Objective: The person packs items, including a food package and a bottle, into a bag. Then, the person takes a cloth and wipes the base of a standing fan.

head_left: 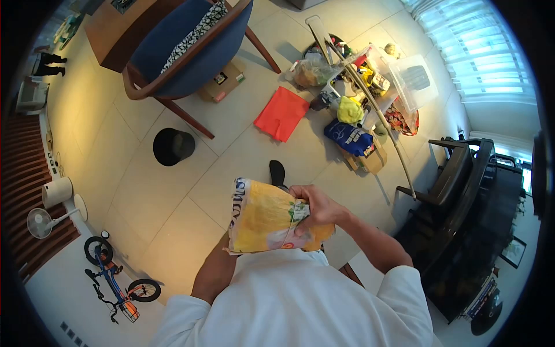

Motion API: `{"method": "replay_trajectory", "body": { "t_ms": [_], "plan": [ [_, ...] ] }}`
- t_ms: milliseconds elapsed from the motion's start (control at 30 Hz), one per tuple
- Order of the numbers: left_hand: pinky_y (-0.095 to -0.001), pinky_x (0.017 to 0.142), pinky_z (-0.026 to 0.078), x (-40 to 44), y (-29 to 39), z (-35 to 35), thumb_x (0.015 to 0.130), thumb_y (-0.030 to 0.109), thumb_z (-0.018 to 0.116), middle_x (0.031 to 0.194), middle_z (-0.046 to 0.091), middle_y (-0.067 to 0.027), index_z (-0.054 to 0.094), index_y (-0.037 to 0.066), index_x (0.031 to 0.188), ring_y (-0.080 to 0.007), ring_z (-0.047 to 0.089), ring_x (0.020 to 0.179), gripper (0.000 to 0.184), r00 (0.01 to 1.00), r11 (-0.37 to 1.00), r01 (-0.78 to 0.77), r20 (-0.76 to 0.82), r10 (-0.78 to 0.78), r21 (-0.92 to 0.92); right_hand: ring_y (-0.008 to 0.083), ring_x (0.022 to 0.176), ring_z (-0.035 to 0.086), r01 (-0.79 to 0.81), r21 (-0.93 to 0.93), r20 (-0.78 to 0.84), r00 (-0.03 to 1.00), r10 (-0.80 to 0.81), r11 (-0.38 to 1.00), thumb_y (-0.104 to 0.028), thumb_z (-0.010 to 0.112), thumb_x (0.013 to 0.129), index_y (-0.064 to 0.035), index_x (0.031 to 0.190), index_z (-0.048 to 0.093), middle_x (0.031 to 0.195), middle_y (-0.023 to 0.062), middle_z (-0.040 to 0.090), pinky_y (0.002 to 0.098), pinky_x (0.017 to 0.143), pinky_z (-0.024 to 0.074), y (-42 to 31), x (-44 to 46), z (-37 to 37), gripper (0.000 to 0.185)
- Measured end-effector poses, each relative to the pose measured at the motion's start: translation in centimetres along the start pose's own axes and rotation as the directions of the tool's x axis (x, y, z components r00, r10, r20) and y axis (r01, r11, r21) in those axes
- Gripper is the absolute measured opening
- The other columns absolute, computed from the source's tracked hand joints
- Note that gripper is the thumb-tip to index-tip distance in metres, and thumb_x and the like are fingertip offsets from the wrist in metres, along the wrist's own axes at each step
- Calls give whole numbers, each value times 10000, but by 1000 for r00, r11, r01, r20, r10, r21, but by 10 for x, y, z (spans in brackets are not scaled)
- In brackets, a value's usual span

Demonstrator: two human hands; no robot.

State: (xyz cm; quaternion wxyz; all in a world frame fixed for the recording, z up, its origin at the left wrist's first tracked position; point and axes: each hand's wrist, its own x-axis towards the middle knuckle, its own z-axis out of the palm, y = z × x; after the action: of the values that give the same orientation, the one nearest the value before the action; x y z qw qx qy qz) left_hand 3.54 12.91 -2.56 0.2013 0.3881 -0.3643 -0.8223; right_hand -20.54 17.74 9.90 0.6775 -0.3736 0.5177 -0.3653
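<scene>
A yellow plastic bag [263, 217], folded into a bulky bundle, is held up in front of my chest. Dark lettering runs down its pale left edge, and a thin line crosses it like a band. My right hand [317, 209] grips the bag's right side, thumb on the front face. My left forearm [215, 269] reaches up behind the bag's left end; the left hand itself is hidden there. Below the bundle, my dark-socked foot [277, 172] shows on the tiles.
A red folded cloth or bag [281, 114] lies ahead on the floor. Beyond it are a blue bag [348, 137], a clear plastic bin [413, 81] and a long pole [378, 107]. A black bin [173, 146] and blue chair [173, 49] stand left; a dark bench [451, 173] stands right.
</scene>
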Motion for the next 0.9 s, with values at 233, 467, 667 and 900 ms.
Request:
{"method": "replay_trajectory", "body": {
  "t_ms": [233,467,667,900],
  "plan": [
    [-236,483,442,29,74,23,797,7,566,813,692,-136,630,-46,1110,-142,574,550,324,849,865,428,213,-485,262,113,760,598,-63,302,-346,923,171,951,5,887,489,-42,931,612,837,-1,645,264,708,471,32,-5,-78,523],
    [-201,416,334,35,79,37,739,-57,521,774,671,-135,636,-58,1073,-105,531,511,353,981,975,193,3,-195,107,115,737,595,-95,240,-438,877,195,966,-28,903,486,-36,887,632,814,11,652,270,687,468,31,7,-97,484],
    [-218,519,412,25,97,52,734,-58,546,840,691,-114,663,-23,1029,-134,620,640,319,996,948,-78,66,60,309,107,730,581,-194,77,-526,825,206,978,-63,913,467,-45,881,616,809,6,640,271,679,465,22,22,-94,510],
    [-340,820,447,41,122,59,677,15,659,1002,701,-103,663,36,1053,-233,660,907,376,912,724,-396,154,380,565,76,717,526,-170,-111,-654,754,57,979,-126,932,457,-73,874,577,781,-32,584,257,661,444,18,49,-57,550]
  ]
}}
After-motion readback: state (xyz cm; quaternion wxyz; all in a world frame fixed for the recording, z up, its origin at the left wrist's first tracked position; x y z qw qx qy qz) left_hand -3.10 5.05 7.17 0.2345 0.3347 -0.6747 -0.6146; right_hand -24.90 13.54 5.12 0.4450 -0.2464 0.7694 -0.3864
